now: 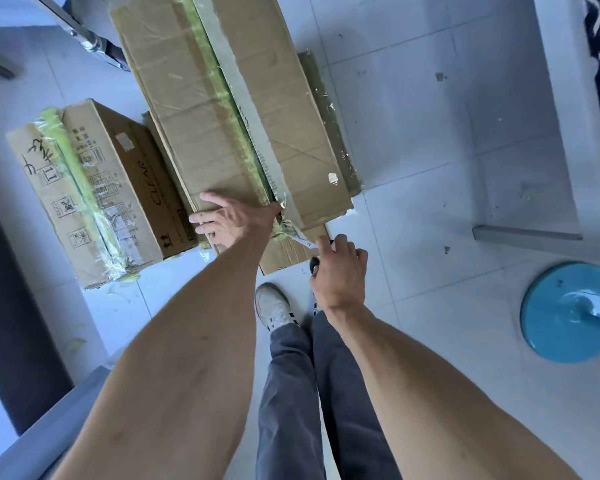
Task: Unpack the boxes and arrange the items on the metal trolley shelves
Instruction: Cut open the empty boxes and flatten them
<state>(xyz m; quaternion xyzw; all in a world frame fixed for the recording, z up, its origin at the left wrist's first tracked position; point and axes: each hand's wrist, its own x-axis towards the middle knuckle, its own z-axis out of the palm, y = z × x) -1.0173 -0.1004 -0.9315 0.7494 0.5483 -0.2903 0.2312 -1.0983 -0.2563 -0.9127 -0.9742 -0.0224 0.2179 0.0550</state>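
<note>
Both hands at long box (222, 109): left hand (224, 221) flat, right hand (340, 271) gripping cutter (314, 264) (dark handle)

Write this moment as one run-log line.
step: slitting tape | left hand: pressing long box | right hand: gripping cutter | box: sealed

Both bare arms reach forward and down, well extended. Left hand (222, 220) lies palm-down, fingers straight and spread, pressing flat. Right hand (340, 268) sits lower and nearer, fingers curled tight round a dark handle, knuckles up.
</note>
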